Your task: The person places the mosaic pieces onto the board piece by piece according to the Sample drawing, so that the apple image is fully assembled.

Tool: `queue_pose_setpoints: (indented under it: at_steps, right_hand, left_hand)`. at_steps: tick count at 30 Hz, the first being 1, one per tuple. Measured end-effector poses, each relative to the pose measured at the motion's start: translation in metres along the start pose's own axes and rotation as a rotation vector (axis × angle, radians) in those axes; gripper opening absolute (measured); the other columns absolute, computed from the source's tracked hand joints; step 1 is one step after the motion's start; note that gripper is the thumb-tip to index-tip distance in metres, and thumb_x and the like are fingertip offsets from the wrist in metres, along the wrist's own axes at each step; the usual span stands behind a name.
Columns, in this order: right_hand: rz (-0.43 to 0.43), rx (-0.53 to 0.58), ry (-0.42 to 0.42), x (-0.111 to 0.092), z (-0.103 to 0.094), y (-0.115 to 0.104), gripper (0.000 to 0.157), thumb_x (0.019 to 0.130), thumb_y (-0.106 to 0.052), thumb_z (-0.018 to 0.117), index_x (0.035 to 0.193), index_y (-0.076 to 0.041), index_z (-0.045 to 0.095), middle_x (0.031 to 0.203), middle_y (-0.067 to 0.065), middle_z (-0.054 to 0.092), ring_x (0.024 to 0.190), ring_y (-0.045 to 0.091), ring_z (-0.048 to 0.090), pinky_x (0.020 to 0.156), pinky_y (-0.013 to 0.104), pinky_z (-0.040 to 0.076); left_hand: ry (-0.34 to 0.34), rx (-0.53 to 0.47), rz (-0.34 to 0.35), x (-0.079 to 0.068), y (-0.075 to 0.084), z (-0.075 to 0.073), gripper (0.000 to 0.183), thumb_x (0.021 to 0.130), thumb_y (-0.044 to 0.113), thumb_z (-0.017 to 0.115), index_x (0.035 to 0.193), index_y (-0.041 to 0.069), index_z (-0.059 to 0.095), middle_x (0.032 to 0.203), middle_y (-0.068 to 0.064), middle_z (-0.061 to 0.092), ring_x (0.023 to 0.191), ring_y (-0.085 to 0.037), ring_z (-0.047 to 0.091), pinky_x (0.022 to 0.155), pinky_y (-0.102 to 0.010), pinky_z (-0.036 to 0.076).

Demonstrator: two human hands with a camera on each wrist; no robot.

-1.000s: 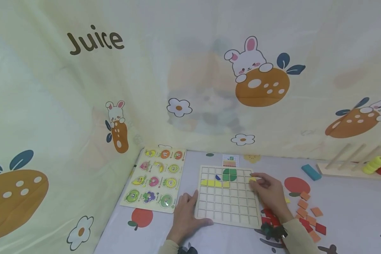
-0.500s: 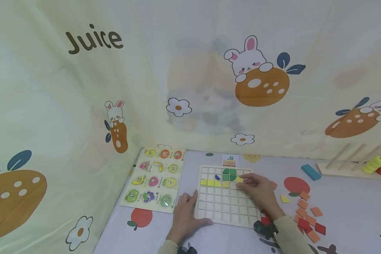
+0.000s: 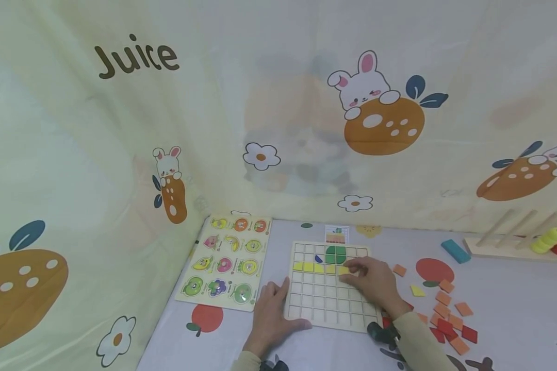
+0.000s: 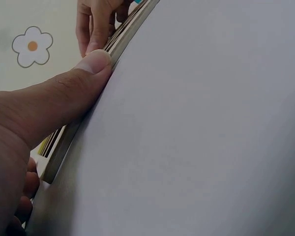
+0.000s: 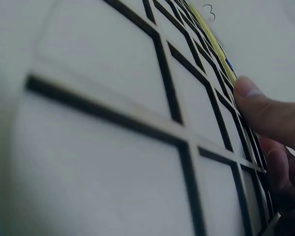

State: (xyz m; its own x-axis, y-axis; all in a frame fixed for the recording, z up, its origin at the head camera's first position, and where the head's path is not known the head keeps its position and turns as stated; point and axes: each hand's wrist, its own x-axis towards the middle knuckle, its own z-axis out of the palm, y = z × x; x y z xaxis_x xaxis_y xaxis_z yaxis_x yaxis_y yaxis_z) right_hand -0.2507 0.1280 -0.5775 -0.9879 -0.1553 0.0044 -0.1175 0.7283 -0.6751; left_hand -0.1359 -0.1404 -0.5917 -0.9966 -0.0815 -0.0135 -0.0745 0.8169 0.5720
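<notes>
A wooden grid board [image 3: 325, 305] lies on the table in the head view. My left hand [image 3: 270, 317] holds its near left corner, thumb on the front edge and fingers along the left side; the left wrist view shows the thumb [image 4: 73, 91] against the rim. With thumb and index finger, my right hand [image 3: 376, 282] pinches a yellow square tile [image 3: 342, 270] at the right end of a row of yellow tiles [image 3: 308, 267]. Behind that row sit green rounded tiles [image 3: 336, 254] and a small blue piece [image 3: 318, 259]. Part of the held tile is covered by fingers.
A printed pattern card [image 3: 337, 235] lies behind the board. Orange tiles [image 3: 464, 308], red tiles [image 3: 469, 334] and a yellow tile [image 3: 418, 291] are scattered to the right. A fruit puzzle board [image 3: 223, 267] is on the left. Farther right are a teal block [image 3: 456, 251] and a peg stand [image 3: 496, 249].
My right hand has carried the yellow tile leftward from the board's right edge to the end of the yellow row. The left hand stays at its corner.
</notes>
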Motion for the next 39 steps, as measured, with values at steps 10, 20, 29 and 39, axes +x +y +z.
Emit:
queue_pose_setpoints:
  at_steps: [10, 20, 29, 39]
  right_hand:
    - [0.038, 0.058, -0.063, 0.003, -0.006, 0.005, 0.033, 0.089, -0.033, 0.085, 0.119, -0.02, 0.079, 0.104, 0.0, 0.075, 0.085, 0.019, 0.06, 0.069, 0.029, 0.049]
    - [0.053, 0.023, -0.025, 0.002, -0.003, -0.002, 0.031, 0.09, -0.031, 0.085, 0.117, -0.018, 0.081, 0.104, 0.001, 0.076, 0.08, 0.018, 0.059, 0.065, 0.028, 0.046]
    - [0.029, 0.081, 0.02, -0.003, -0.014, 0.011, 0.036, 0.092, -0.035, 0.084, 0.122, -0.017, 0.079, 0.108, 0.005, 0.076, 0.087, 0.019, 0.063, 0.072, 0.028, 0.05]
    - [0.14, -0.056, -0.075, -0.016, -0.087, 0.051, 0.064, 0.093, -0.057, 0.077, 0.132, -0.007, 0.071, 0.118, 0.015, 0.071, 0.1, 0.028, 0.059, 0.07, 0.033, 0.05]
  left_hand:
    - [0.003, 0.003, -0.005, 0.0, 0.001, 0.0, 0.126, 0.058, 0.071, 0.093, 0.163, 0.02, 0.044, 0.099, 0.009, 0.037, 0.088, -0.007, 0.032, 0.072, -0.024, 0.029]
    - [0.012, 0.002, 0.007, -0.001, 0.001, 0.0, 0.125, 0.059, 0.07, 0.093, 0.162, 0.019, 0.045, 0.099, 0.008, 0.036, 0.088, -0.007, 0.032, 0.072, -0.024, 0.028]
    - [-0.01, 0.0, -0.011, -0.002, 0.002, 0.003, 0.124, 0.059, 0.068, 0.095, 0.163, 0.02, 0.045, 0.1, 0.009, 0.037, 0.09, -0.007, 0.033, 0.073, -0.025, 0.029]
    - [0.0, 0.012, -0.004, 0.0, 0.0, 0.0, 0.126, 0.058, 0.071, 0.093, 0.163, 0.02, 0.044, 0.1, 0.009, 0.038, 0.088, -0.007, 0.033, 0.072, -0.024, 0.029]
